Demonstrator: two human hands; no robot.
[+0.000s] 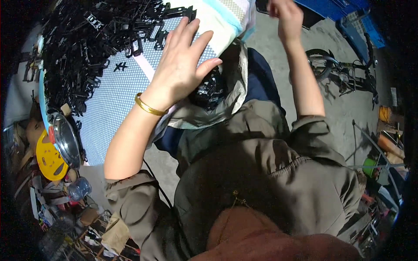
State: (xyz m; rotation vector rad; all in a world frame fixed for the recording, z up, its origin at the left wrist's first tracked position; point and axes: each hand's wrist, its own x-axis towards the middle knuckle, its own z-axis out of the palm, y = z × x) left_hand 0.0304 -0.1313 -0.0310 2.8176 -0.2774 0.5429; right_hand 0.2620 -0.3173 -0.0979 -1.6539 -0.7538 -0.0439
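I am resting my left hand (180,65) flat, fingers spread and holding nothing, on the dotted surface (113,100); one heap of black plastic clips (87,39), too many to count, is lying just up-left. Farther off, my right hand (285,17) is curling; whether it grips anything I cannot tell.

Heap of small black parts (82,52): hard plastic, semi-glossy. Dotted cover (117,100) on tabletop: woven cloth, matt. Bangle (148,107) at left hand (183,65): polished gold-coloured metal. Bowl (66,140): shiny steel. Yellow disc (48,162): probably smooth plastic. Jacket (261,174): matt fabric. Floor (339,113): rough concrete.
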